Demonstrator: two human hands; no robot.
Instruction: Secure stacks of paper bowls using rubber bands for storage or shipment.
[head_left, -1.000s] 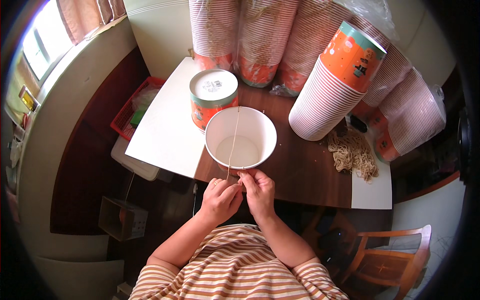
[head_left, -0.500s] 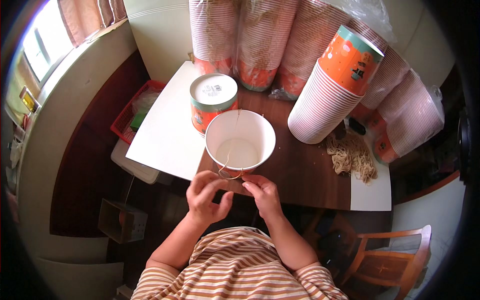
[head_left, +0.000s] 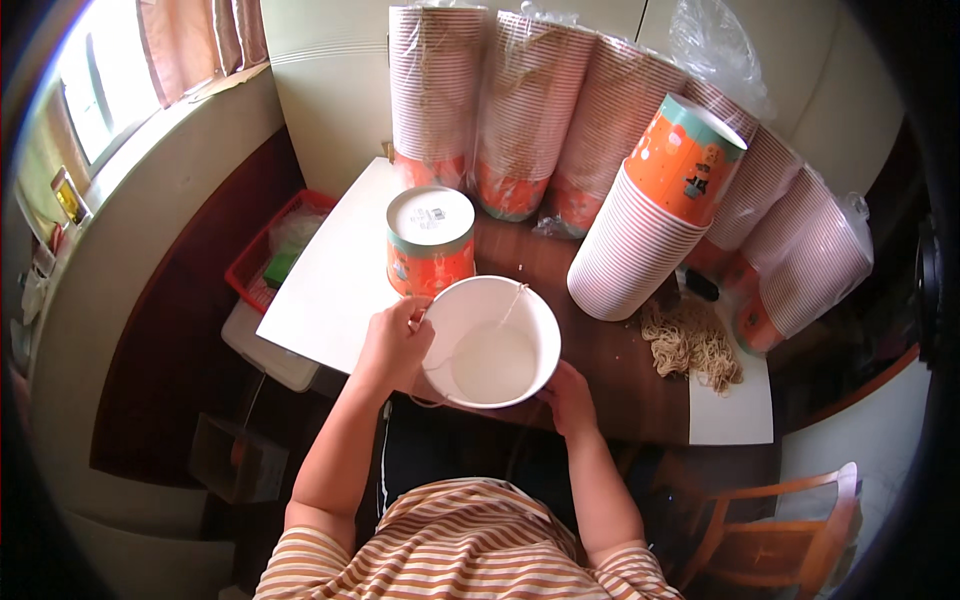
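A white-lined paper bucket [head_left: 495,365], its mouth tilted up toward me, stands at the near edge of the table. My left hand [head_left: 397,340] is closed at its left rim, fingers curled over the edge. Around the lower right side of the bucket my right hand [head_left: 570,400] is wrapped, most of its fingers hidden. A thin beige string [head_left: 513,302] hangs inside from the far rim, and more string loops outside below my left hand. Just behind stands an orange and green paper bucket [head_left: 432,265], upside down with its white base up.
A tall leaning stack of paper buckets [head_left: 640,235] rises at the right, beside a heap of beige strings [head_left: 690,345]. Plastic-wrapped stacks [head_left: 530,120] line the back. A red basket [head_left: 255,265] is left of the table; a wooden chair [head_left: 775,530] is at the lower right.
The bucket has turned clockwise, taking the string at its far rim to the right. My left hand has moved from the near-side string to the left rim, my right hand to the bucket's right side.
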